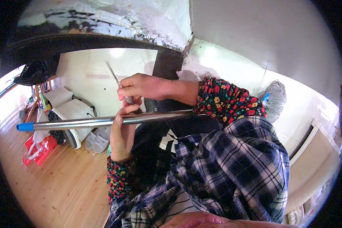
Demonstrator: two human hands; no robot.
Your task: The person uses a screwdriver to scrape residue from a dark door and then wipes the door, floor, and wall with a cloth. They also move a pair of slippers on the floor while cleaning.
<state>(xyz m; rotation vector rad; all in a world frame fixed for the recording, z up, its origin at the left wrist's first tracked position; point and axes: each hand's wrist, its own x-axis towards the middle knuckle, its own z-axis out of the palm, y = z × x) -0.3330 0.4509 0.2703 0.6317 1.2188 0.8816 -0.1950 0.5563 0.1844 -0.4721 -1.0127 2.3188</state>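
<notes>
My right hand [135, 87] is closed around a slim metal tool [113, 71] whose narrow shaft points up and left. A small greyish bit [128, 99] shows under its fingers; I cannot tell what it is. Just below, my left hand [122, 131] grips a shiny metal pole [82, 123], thumb in front, fingertips close to the right hand. A blue cap [25, 126] ends the pole at the left. Its other end passes behind my right sleeve, in line with a grey string mop head [275, 99] with a blue fitting [266, 97].
Pale slippers [98, 143], a white bin-like container [74, 111] and a red bag [40, 149] lie at left on the wood-plank floor [74, 188]. A dark ledge [108, 42] edges the peeling surface ahead. At right stands a beige panelled piece [316, 162].
</notes>
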